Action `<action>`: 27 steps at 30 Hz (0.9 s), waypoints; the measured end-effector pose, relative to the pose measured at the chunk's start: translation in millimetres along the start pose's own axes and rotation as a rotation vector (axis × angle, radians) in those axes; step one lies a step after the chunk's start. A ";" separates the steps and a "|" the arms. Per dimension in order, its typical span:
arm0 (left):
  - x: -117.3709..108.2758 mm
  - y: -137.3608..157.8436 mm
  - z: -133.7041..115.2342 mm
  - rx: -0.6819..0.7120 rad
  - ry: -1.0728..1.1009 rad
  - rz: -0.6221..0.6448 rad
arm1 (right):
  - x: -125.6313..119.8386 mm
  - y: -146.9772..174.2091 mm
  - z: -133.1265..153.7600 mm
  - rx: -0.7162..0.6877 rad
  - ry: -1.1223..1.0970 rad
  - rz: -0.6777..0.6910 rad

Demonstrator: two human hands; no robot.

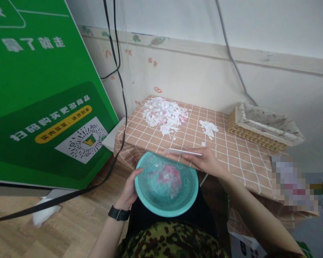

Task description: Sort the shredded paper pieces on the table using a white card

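My left hand (131, 188), with a dark watch on its wrist, is closed around the left rim of a teal plastic colander (161, 212). The colander rests against my lap, just below the table's front edge. Blurred pink and white paper scraps (168, 177) lie or fall inside it. Above its far rim, my right hand (204, 159) grips a thin, flat white piece (183, 152) at the table edge; its exact kind does not show. Beyond it, a large heap of white and pinkish paper scraps (164, 113) and a smaller white pile (209, 128) lie on the checked tablecloth.
A wicker basket with a cloth lining (258, 134) stands at the table's back right. A pixelated item (293, 182) lies at the right end of the brown checked tablecloth (239, 165). To the left is a green cabinet (54, 71), with a black strap (122, 89) hanging before it.
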State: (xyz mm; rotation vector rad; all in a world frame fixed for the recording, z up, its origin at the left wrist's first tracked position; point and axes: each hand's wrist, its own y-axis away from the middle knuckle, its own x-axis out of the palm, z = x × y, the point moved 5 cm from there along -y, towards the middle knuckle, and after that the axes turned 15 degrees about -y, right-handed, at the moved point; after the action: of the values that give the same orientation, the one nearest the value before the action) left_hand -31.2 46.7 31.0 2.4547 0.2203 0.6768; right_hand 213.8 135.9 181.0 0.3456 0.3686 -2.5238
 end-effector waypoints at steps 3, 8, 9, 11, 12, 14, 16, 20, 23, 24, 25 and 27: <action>0.7 0.5 -0.4 0.006 0.001 0.001 | 1.8 3.8 -4.1 0.054 -0.052 0.011; 1.5 1.4 0.2 -0.004 0.006 -0.006 | -29.4 1.6 -22.6 0.141 0.009 -0.286; 1.2 1.2 0.6 -0.008 0.010 -0.008 | -37.2 0.6 -24.9 0.134 0.056 -0.358; 0.1 0.7 1.6 -0.015 0.014 -0.011 | -48.4 -2.2 -27.4 0.109 0.145 -0.441; -0.6 0.3 2.1 -0.017 0.012 -0.013 | -51.5 -3.9 -28.1 0.097 0.177 -0.452; -1.5 -0.3 2.8 -0.020 0.005 -0.011 | -52.9 -7.8 -28.5 0.078 0.211 -0.421; -1.4 -0.4 3.1 -0.020 -0.004 -0.001 | -50.9 -11.0 -27.7 0.065 0.224 -0.366; -0.3 0.2 2.2 -0.007 -0.017 0.010 | -48.5 -15.0 -25.3 0.051 0.223 -0.319; -0.3 0.3 1.5 0.005 -0.021 0.001 | -48.9 -17.0 -25.3 0.051 0.209 -0.274; -0.5 0.3 1.3 0.007 -0.024 -0.004 | -49.2 -17.5 -25.3 0.049 0.204 -0.250; -0.6 0.3 1.1 0.010 -0.026 -0.009 | -49.6 -17.8 -25.1 0.048 0.196 -0.222; -0.4 0.5 1.0 0.006 -0.030 -0.007 | -50.9 -17.6 -23.6 0.045 0.173 -0.166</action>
State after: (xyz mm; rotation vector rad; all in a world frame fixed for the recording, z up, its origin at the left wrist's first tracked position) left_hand -31.0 45.7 30.4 2.4670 0.2198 0.6367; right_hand 248.9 183.0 178.6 0.5746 0.4236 -2.6754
